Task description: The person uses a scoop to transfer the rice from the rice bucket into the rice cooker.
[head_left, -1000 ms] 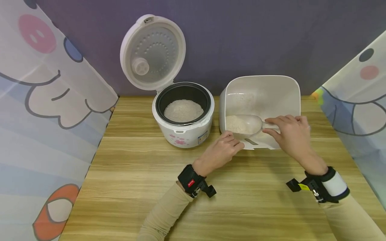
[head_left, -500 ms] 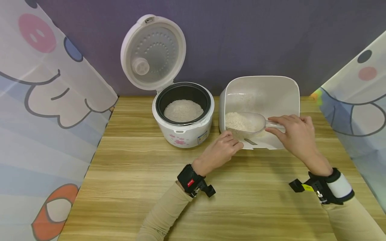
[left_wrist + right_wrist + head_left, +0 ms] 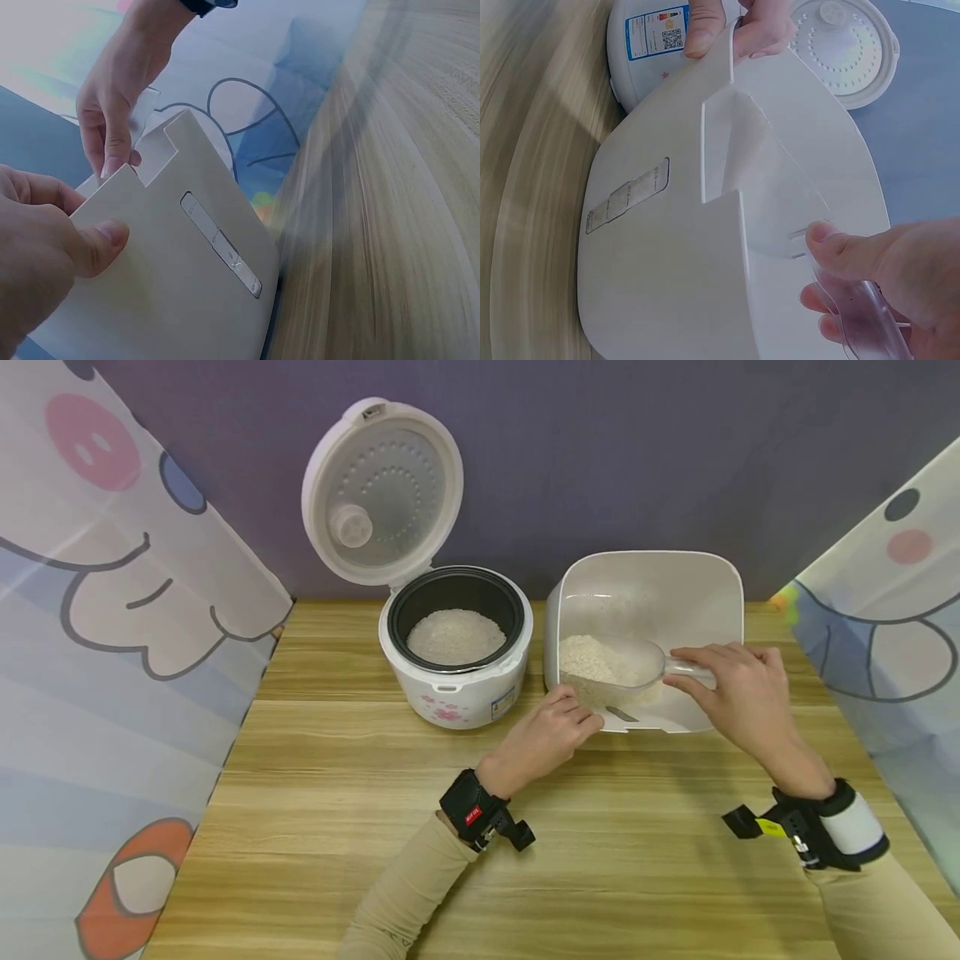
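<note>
A white bin (image 3: 660,589) with rice (image 3: 588,662) inside faces me, its opening tipped toward the front. My left hand (image 3: 543,739) pinches the bin's front rim near its left corner; in the left wrist view the thumb (image 3: 105,244) lies on the outer wall. Inside the bin, a clear plastic scoop (image 3: 637,664) points left among the rice. My right hand (image 3: 738,697) grips the scoop's handle, thumb along it in the right wrist view. How much rice is in the scoop is hard to tell through the clear plastic.
To the left of the bin stands a white rice cooker (image 3: 457,693), its lid (image 3: 390,493) raised and white rice (image 3: 457,637) in the dark inner pot. Both sit on a wooden table (image 3: 360,777). A dark wall (image 3: 600,452) rises behind, with cartoon-print cloth (image 3: 112,693) at the sides.
My right hand has drawn the scoop slightly to the right, and the rice at the bin's left side looks more heaped. The left hand stays on the rim.
</note>
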The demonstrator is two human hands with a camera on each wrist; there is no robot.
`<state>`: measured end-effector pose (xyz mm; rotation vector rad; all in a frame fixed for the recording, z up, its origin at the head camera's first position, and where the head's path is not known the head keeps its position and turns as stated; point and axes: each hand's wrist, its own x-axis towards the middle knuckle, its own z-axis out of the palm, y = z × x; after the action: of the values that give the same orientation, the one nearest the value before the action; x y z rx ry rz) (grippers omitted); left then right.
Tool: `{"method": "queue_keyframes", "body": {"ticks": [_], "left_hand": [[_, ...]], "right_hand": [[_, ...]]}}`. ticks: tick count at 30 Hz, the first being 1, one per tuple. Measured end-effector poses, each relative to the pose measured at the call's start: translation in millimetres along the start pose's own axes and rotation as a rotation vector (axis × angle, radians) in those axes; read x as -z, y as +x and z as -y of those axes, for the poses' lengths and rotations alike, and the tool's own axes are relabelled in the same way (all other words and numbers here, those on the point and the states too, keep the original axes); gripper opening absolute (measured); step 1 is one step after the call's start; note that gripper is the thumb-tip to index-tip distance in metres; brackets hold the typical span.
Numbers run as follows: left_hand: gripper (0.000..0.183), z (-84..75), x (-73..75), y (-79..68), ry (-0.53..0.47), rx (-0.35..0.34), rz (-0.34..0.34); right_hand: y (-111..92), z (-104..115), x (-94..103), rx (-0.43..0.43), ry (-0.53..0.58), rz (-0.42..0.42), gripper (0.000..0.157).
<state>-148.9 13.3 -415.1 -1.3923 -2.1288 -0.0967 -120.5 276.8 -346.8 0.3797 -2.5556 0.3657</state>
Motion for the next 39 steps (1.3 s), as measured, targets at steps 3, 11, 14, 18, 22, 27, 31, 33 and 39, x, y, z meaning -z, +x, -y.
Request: {"method": "queue_keyframes", "body": {"ticks": [3, 11, 14, 18, 22, 27, 31, 33, 39], "left_hand": [[0.016, 0.1, -0.3, 0.2, 0.001, -0.002, -0.001], [0.016, 0.0, -1.6, -0.7, 0.03, -0.006, -0.006], [0.016, -0.1, -1.7, -0.8, 0.031, -0.006, -0.01], [0.016, 0.2, -1.8, -0.9, 0.029, -0.002, -0.016], [0.015, 0.6, -1.5, -1.3, 0.022, 0.002, -0.025], [0.014, 0.8, -1.0, -1.0, 0.013, 0.007, -0.031], [0.013, 0.9, -0.9, -0.7, 0.015, 0.006, -0.034], [0.013, 1.0, -1.1, -0.8, 0.017, 0.007, -0.033], [0.014, 0.7, -1.9, -0.8, 0.02, 0.005, -0.04]], "right_hand": [[0, 0, 3.1, 0.005, -0.005, -0.006, 0.042], [1, -2, 10.1, -0.002, -0.019, 0.0, 0.041], [1, -3, 13.1, -0.007, -0.023, -0.002, 0.041], [1, -4, 17.5, -0.007, -0.029, -0.008, 0.043], [1, -4, 23.4, 0.008, -0.021, -0.023, 0.044], [3, -4, 31.5, 0.023, -0.018, -0.029, 0.043], [6, -2, 40.4, 0.009, -0.01, -0.01, 0.041], [8, -1, 45.1, 0.006, -0.001, 0.0, 0.04], [17, 3, 58.3, 0.015, 0.007, 0.007, 0.039]]}}
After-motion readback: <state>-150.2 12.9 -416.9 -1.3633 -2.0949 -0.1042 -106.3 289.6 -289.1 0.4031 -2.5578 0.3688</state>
